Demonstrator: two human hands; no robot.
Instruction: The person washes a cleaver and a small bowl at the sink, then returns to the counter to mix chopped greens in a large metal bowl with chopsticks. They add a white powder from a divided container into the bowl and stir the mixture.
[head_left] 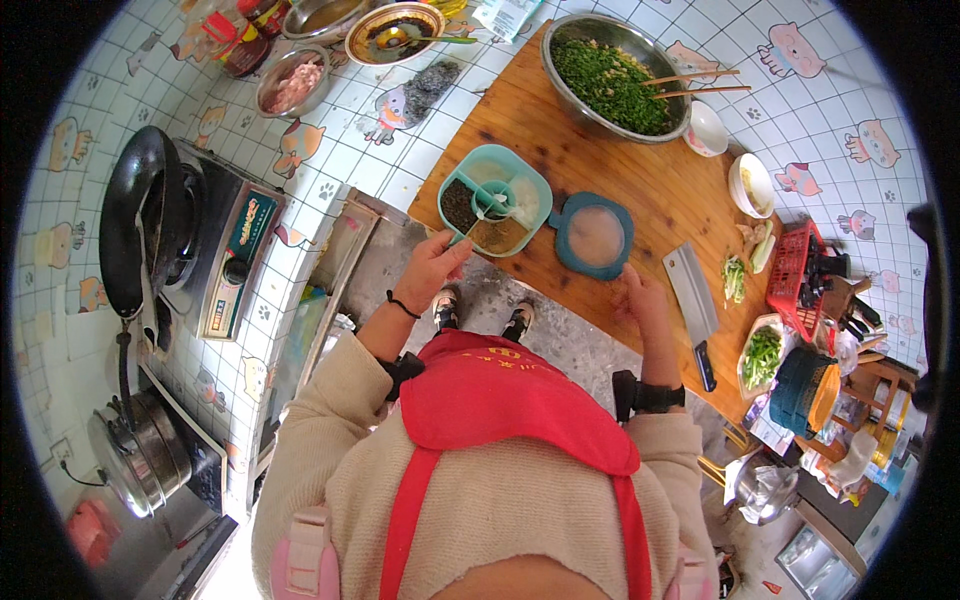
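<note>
A mint-green seasoning box (545, 190) with several compartments sits uncovered at the near edge of the wooden board. Dark grains, brown powder and white contents show inside it, with a small round cup in the middle. My left hand (437, 262) is closed on the box's near-left edge. To the right of the box lies its dark teal lid (566, 240), with a cloudy see-through centre. My right hand (642, 298) pinches the lid's near-right edge; its fingertips are partly hidden. A cleaver (690, 290) rests on the board to the right of that hand.
Chopped greens fill a large steel bowl (553, 90) with chopsticks, at the board's far side. Two small white bowls (708, 130) stand nearby. At right are a red basket (795, 270) and a plate of cut green vegetables (762, 352). A wok (125, 220) sits on the stove at left.
</note>
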